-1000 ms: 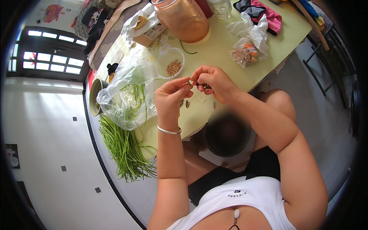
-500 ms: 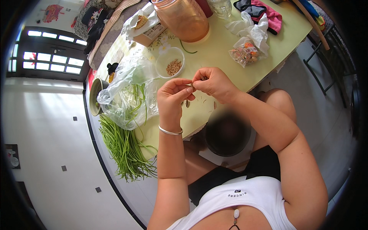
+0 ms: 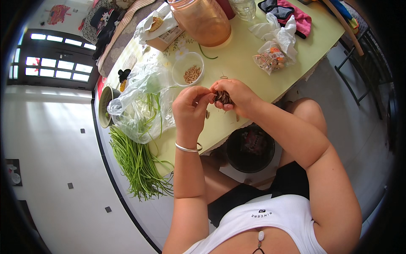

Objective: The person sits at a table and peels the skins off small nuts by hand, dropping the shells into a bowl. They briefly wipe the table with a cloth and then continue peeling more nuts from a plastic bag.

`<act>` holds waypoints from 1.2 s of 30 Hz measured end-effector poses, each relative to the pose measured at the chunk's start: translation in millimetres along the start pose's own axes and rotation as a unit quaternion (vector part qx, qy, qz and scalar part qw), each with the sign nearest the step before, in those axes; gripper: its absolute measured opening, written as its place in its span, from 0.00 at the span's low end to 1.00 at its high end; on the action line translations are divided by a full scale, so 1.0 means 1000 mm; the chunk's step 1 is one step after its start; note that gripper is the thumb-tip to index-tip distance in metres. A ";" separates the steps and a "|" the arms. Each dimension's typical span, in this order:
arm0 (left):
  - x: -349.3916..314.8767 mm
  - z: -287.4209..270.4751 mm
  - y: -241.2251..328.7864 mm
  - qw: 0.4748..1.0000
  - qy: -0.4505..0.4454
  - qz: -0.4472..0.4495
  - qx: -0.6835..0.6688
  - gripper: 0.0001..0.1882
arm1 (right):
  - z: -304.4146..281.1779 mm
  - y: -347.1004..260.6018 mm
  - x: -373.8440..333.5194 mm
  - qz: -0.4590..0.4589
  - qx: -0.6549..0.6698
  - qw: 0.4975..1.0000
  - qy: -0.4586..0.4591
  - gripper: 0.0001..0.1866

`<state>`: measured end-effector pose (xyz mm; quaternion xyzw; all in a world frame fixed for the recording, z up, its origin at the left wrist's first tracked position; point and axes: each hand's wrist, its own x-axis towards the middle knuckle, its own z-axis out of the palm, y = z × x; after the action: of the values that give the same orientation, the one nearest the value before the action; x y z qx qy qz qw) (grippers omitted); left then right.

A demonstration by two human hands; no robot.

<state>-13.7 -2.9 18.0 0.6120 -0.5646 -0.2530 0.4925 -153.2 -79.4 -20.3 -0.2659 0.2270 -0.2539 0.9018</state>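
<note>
My right hand [image 3: 237, 94] is curled around a handful of dark, long sunflower seeds [image 3: 223, 98], which show between its fingers and palm. My left hand [image 3: 189, 106] meets it at the fingertips, thumb and forefinger pinched together. Whatever lies in that pinch is too small to make out. Just beyond the hands stands a white plastic bowl [image 3: 176, 73] with pale tan kernels [image 3: 192, 74] in it. A few loose shells [image 3: 237, 117] lie on the table near my right wrist.
Left of my hands, a clear plastic bag [image 3: 144, 93] and long green stalks [image 3: 137, 167] cover the table's edge. A big amber jar [image 3: 203, 23] stands at the back, a bag of wrapped snacks [image 3: 270, 58] at right. A black bin [image 3: 249, 163] sits between my knees.
My right hand has turned, so the seeds in its palm now show. My left fingers have closed in toward them. The blurred patch over the bin is gone.
</note>
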 end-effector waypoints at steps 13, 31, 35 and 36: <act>0.024 -0.021 -0.024 0.977 0.198 0.020 0.079 0.08 | -0.003 0.004 0.004 -0.024 -0.023 0.999 0.038 0.07; 0.009 -0.036 -0.012 0.989 -0.024 -0.123 0.084 0.10 | -0.003 0.013 0.006 -0.065 -0.148 0.987 0.025 0.07; 0.004 -0.020 -0.004 0.996 -0.006 -0.064 -0.061 0.10 | 0.001 0.016 0.005 -0.104 -0.196 0.975 0.031 0.07; 0.004 -0.016 -0.004 0.999 -0.005 -0.040 -0.031 0.11 | 0.001 0.015 0.004 -0.110 -0.197 0.973 0.039 0.07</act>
<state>2.8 -2.2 21.6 0.6174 -0.5340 -0.2931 0.4977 -144.8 -70.5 -30.0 -0.4513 0.2768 -0.3126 0.7887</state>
